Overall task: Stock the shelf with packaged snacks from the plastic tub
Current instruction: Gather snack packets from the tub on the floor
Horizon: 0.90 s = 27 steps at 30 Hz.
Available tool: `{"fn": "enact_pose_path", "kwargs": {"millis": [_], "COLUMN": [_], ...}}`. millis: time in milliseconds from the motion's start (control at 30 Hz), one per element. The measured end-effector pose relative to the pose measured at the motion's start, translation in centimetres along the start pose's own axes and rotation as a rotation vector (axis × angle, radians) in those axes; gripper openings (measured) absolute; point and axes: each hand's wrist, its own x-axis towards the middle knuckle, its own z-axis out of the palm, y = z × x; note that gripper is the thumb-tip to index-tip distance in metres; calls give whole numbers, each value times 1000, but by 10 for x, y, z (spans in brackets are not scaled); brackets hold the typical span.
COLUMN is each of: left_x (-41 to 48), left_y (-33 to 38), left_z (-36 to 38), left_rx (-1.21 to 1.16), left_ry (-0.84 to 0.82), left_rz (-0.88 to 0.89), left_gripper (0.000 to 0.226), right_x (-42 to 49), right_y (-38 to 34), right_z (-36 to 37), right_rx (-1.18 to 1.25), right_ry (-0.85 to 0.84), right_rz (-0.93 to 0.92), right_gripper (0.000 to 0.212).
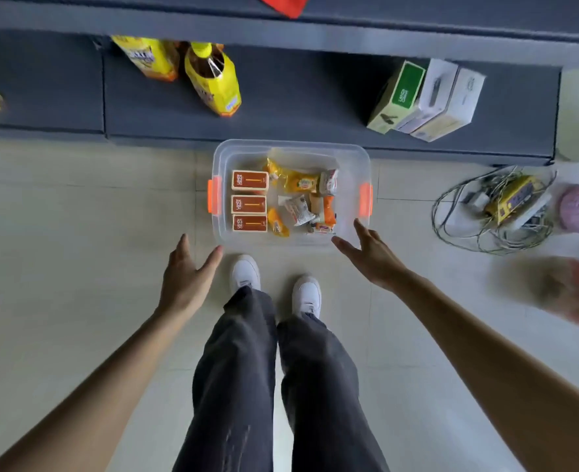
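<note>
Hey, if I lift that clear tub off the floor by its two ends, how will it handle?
The plastic tub looks only partly filled, so it is probably light. Its clear walls look thin and may flex under a grip. The loose packets lie unstacked beside the brown boxes, so they will likely slide if it tilts.

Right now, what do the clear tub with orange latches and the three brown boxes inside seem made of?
The clear tub with orange latches looks like translucent plastic: the floor shows through its walls. The three brown boxes seem matte printed cardboard, given flat faces, square edges.
</note>
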Motion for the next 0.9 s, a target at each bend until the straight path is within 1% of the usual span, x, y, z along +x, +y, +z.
{"fn": "enact_pose_path", "kwargs": {"millis": [167, 333, 400, 467, 533, 667, 767, 900], "left_x": [95, 191, 221, 243, 257, 267, 269, 269], "left_y": [-20, -22, -17, -14, -16, -21, -21, -22], "left_z": [46, 86, 100, 113, 125, 135, 137, 140], "left_rx": [-113, -120, -116, -103, -56, 88, 150, 163], "left_ry": [166, 280, 330, 350, 376, 491, 519, 522], "left_rz": [38, 190, 274, 348, 422, 454, 452, 456], "left_gripper": [79, 78, 78, 79, 82, 92, 94, 93], "right_x": [106, 213, 251, 283, 310, 351, 365, 373], "right_y": [35, 59, 62, 61, 59, 61, 62, 65], "right_z": [38, 71, 81, 91, 101, 122, 131, 135], "right_rx": [91, 98, 62, 47, 28, -128, -243, -407], "right_ry": [63, 114, 132, 112, 87, 34, 43, 45], "right_rz": [-21, -75, -150, -230, -300, -395, -444, -474], "right_gripper": [73, 72, 61, 49, 44, 57, 59, 67]}}
